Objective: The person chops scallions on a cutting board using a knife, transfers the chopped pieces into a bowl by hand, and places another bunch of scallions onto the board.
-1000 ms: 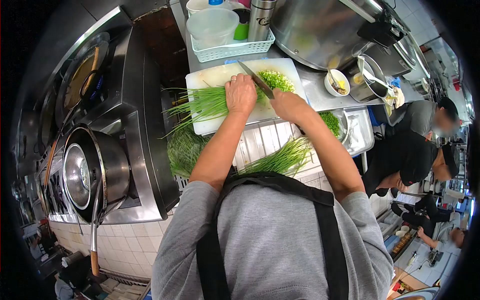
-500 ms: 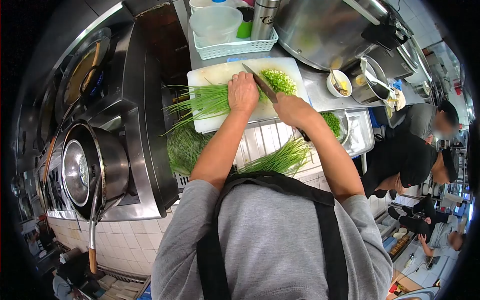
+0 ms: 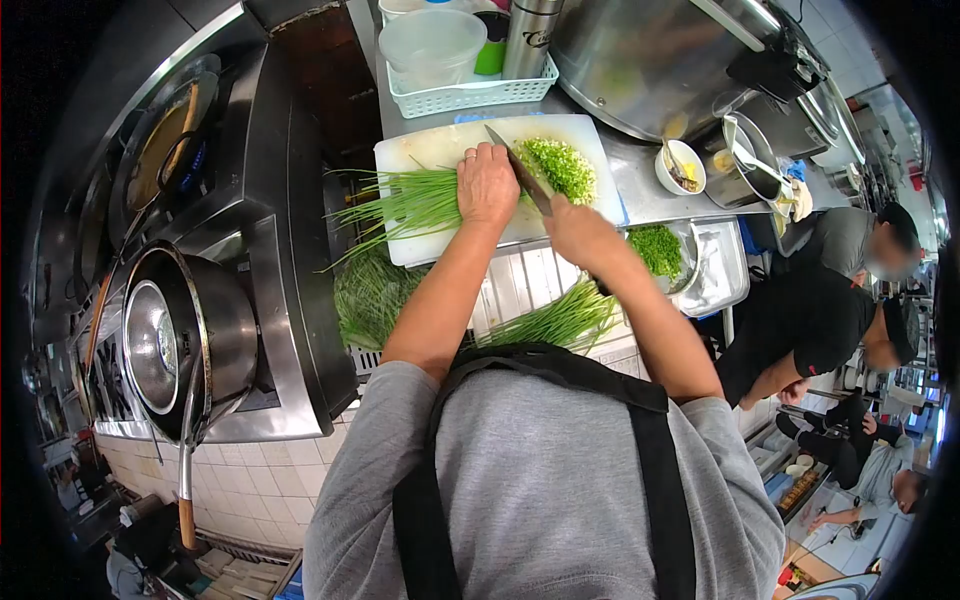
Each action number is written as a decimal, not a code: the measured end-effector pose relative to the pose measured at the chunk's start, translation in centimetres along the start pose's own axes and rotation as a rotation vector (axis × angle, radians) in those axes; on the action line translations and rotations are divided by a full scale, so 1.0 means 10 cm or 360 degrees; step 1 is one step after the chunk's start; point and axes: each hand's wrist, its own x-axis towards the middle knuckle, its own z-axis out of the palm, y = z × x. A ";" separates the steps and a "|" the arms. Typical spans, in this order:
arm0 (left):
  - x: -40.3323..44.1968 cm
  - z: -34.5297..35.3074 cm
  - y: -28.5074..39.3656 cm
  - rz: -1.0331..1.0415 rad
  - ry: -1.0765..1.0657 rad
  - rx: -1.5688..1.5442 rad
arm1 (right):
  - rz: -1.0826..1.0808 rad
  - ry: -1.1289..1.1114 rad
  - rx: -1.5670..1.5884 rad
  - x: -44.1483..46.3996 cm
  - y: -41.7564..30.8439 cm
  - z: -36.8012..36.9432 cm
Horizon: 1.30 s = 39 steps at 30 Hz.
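So, looks like roughly mid-job to me, judging by the cutting board (image 3: 415, 150). The right hand (image 3: 582, 235) is gripping the knife (image 3: 532, 187) by its handle end, fingers wrapped round, and the blade is slanting across the board at the cut end of the bundle. The left hand (image 3: 488, 185) is closing over the green stalks (image 3: 420, 197), pinning them to the board just beside the blade (there's a ring on one finger, btw).

Done so far: a chopped pile (image 3: 560, 170) is sitting on the board's right part, and a second lot of chopped greens (image 3: 655, 248) is lying just off its near right corner. Uncut: those stalks are poking past the board's left edge, a spare bundle (image 3: 560, 318) is lying on the near side of the board, and some wrapped-looking greens (image 3: 375, 300) are resting off its near left corner (can't tell what's covering them).
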 end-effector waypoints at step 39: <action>-0.08 -0.15 -0.15 0.0024 0.0004 0.0073 | -0.0127 0.0285 -0.0044 0.08 -0.06 0.31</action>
